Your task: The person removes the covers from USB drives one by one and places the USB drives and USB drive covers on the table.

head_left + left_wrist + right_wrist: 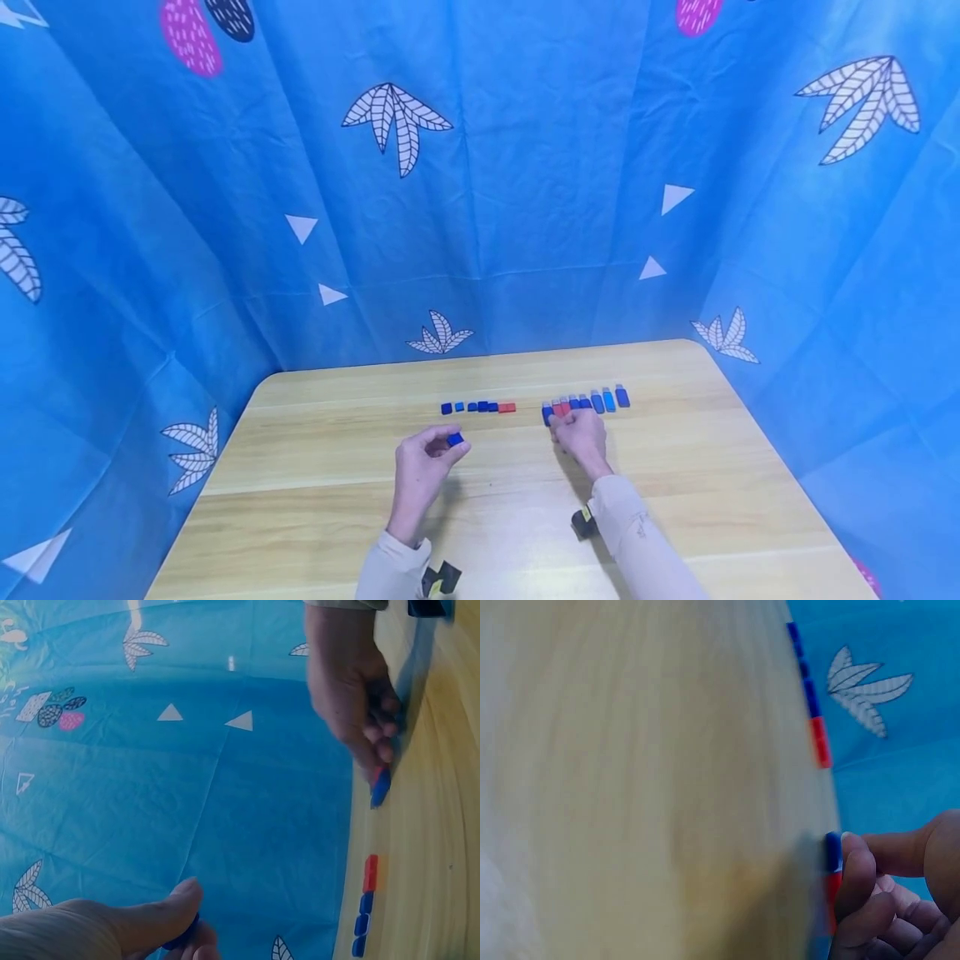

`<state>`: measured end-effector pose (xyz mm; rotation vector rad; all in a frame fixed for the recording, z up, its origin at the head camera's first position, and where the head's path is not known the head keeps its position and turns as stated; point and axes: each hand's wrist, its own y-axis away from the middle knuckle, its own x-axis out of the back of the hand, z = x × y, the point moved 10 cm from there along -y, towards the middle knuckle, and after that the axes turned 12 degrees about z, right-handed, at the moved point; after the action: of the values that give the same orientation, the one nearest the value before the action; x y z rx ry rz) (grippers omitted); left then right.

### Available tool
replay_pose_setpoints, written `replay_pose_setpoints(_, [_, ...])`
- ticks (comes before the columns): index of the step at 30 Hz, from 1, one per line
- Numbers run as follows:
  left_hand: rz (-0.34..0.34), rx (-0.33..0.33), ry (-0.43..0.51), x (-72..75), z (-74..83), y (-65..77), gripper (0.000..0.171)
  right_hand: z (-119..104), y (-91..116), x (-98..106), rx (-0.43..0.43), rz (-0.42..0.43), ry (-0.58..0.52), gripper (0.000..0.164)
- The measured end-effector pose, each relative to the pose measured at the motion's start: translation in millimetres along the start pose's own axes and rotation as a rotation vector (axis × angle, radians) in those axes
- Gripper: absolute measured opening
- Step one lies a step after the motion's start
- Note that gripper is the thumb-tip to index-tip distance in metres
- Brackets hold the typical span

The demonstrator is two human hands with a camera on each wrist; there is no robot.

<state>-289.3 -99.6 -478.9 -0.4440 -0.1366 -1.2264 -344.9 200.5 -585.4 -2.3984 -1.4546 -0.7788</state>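
My left hand [422, 475] is raised over the table, pinching a small dark blue cap [455, 438] between thumb and fingers. In the left wrist view the thumb hides most of this cap [180, 937]. Farther right, my right hand [583, 435] has its fingertips at the left end of a row of USB flash drives with pale plugs pointing away. Its thumb and forefinger pinch the blue end drive [547, 415], beside red drives [562, 409]. In the right wrist view the fingers partly cover the blue drive [832, 852] and a red one [833, 892].
Left of the drives lies a row of small caps, blue ones [483, 407] and red ones [507, 407]. More blue drives [597, 402] stand in line to the right. The wooden table [315, 467] meets a blue patterned curtain [525, 208] behind.
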Motion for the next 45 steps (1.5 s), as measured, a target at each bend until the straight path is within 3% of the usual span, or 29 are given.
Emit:
replay_pose_setpoints(4, [-0.023,-0.019,-0.039,-4.0,-1.3,1.7,0.022,-10,9,1,0.039,-0.045,-0.010,0.022])
replay_pose_setpoints(8, [-0.048,-0.049,-0.045,-8.3,0.7,3.2,0.014,-21,18,-1,0.094,-0.118,0.001,0.026])
replay_pose_setpoints(15, [-0.117,-0.069,-0.036,-19.9,1.1,8.0,0.008,-15,24,-8,0.070,-0.181,0.001,0.031])
replay_pose_setpoints(22, [-0.143,-0.052,-0.046,-25.3,-2.6,10.4,0.011,-11,25,-12,0.073,-0.208,-0.010,0.038])
replay_pose_setpoints(30, [-0.206,-0.016,0.027,-34.8,-4.1,13.4,0.019,-19,34,-12,0.058,-0.259,-0.021,0.044])
replay_pose_setpoints(38, [-0.283,0.024,0.105,-48.8,-6.2,11.4,0.014,-20,38,-6,0.064,-0.270,-0.027,0.044])
replay_pose_setpoints(42, [-0.293,-0.022,0.104,-54.9,0.9,9.9,0.009,-16,39,-3,0.052,-0.278,-0.038,0.043])
replay_pose_setpoints(45, [-0.269,-0.108,0.055,-59.8,10.0,5.5,0.007,-16,40,0,0.054,-0.282,-0.053,0.043])
